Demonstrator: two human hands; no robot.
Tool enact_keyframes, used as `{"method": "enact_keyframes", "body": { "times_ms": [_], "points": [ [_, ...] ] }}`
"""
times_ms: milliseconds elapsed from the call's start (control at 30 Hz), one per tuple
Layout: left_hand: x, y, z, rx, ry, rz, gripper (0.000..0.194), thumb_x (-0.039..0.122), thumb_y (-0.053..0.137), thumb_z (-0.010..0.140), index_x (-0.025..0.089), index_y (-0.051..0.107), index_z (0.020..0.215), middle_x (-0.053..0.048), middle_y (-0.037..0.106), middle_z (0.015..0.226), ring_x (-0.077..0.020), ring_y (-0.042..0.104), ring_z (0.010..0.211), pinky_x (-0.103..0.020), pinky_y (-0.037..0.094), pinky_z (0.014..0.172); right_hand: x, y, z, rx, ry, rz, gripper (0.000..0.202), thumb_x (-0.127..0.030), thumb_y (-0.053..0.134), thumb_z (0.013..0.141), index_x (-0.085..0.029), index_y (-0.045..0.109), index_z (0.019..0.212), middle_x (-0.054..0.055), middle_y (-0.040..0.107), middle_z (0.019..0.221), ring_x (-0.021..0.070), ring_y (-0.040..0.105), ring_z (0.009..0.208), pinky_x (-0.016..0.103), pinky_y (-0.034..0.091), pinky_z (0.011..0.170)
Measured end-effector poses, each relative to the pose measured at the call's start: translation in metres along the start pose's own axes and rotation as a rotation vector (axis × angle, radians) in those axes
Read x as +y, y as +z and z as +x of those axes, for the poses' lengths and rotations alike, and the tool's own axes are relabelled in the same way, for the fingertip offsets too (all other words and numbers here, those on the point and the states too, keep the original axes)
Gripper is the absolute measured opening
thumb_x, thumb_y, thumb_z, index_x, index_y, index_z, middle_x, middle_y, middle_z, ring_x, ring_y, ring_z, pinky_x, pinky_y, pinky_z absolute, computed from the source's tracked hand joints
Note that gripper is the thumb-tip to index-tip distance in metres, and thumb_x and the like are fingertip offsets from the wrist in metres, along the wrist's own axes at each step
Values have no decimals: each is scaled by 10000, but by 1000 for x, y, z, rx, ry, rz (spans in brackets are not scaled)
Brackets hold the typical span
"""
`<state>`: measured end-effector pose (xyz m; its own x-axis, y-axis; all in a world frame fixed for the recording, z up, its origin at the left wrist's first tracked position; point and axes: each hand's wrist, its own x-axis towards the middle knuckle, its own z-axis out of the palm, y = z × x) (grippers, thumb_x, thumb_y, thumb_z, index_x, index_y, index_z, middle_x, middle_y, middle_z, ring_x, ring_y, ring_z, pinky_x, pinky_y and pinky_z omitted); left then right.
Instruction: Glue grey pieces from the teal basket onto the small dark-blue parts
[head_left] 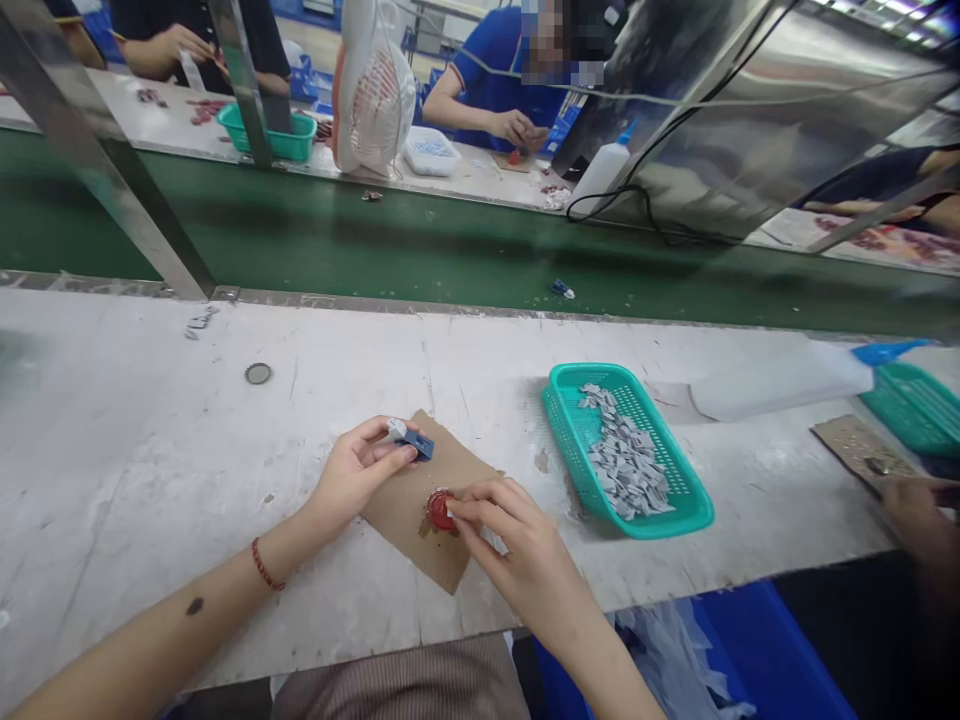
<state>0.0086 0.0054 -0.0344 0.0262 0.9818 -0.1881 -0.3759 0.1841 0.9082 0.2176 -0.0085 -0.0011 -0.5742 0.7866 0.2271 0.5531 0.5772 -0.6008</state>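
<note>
The counter [150, 450] carries a green basket [667, 527] of grey pieces [630, 470], right of a cardboard sheet [405, 520] that lies askew before the person. The right hand [510, 530] reaches in from the lower right, knuckles up, fingers pointing left, their tips together at the right side of a red cap on the cardboard. The left hand [352, 470] comes from the lower left and grasps a blue piece [418, 444] between thumb and fingers, just above the cardboard. That piece lies beyond the red cap [438, 510] and slightly left of it, apart from the right hand, its long axis slanting down to the right. A pale speck [450, 514] shows at the right fingertips; whether they pinch it, I cannot tell.
</note>
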Motion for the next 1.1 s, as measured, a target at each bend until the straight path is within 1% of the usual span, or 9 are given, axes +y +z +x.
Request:
{"method": "enact_keyframes", "body": {
  "times_ms": [300,433,500,600,667,767,867,1000,1100],
  "points": [
    [-9,4,-5,-98,56,4,140,223,713,817,186,654,939,-41,692,992,-150,694,856,-285,582,810,-1,1,-1,-5,1,18,158,-75,572,926,-188,675,965,58,659,921,179,593,880,320,505,769],
    [-13,5,-6,-123,81,16,132,208,693,836,179,642,954,-46,694,955,-145,685,849,-275,564,815,0,0,1,5,51,99,164,-100,584,919,-196,710,964,57,677,917,182,613,887,330,506,781],
    [-14,5,-6,-117,87,6,122,203,695,835,176,639,939,-47,693,958,-145,682,860,-265,558,814,0,-2,3,21,147,219,147,-146,620,903,-218,741,943,49,690,899,182,634,876,325,515,775],
    [-14,5,-7,-115,97,-14,94,199,692,840,175,636,911,-45,691,959,-147,684,877,-259,555,817,3,-5,9,100,362,466,78,-247,708,841,-246,777,879,42,719,888,186,666,865,314,532,766],
    [-15,5,-8,-122,94,-7,86,199,685,848,176,641,918,-44,695,956,-149,690,881,-262,556,822,5,-6,15,148,492,644,80,-300,759,789,-252,788,845,42,741,901,191,683,867,311,543,768],
    [-16,6,-10,-123,86,20,107,202,681,852,183,653,953,-46,707,964,-158,699,895,-273,561,829,6,-5,25,148,595,835,120,-327,803,734,-262,797,836,35,761,910,187,697,870,295,554,772],
    [-17,6,-11,-112,101,32,126,201,691,841,186,663,964,-47,714,961,-166,703,894,-275,566,818,4,-2,35,138,586,883,120,-320,808,726,-268,800,834,28,759,905,181,698,875,290,560,788],
    [-17,6,-11,-108,127,45,136,194,684,845,189,674,980,-48,714,963,-174,704,907,-278,565,819,0,1,46,144,521,854,99,-295,798,731,-257,800,823,29,734,921,175,694,885,290,568,814],
    [-17,6,-11,-108,138,40,126,191,684,846,192,672,971,-42,709,950,-166,699,898,-269,564,809,-2,2,50,125,495,821,95,-271,784,740,-256,800,832,32,721,921,167,693,874,276,572,794]
  ]
}}
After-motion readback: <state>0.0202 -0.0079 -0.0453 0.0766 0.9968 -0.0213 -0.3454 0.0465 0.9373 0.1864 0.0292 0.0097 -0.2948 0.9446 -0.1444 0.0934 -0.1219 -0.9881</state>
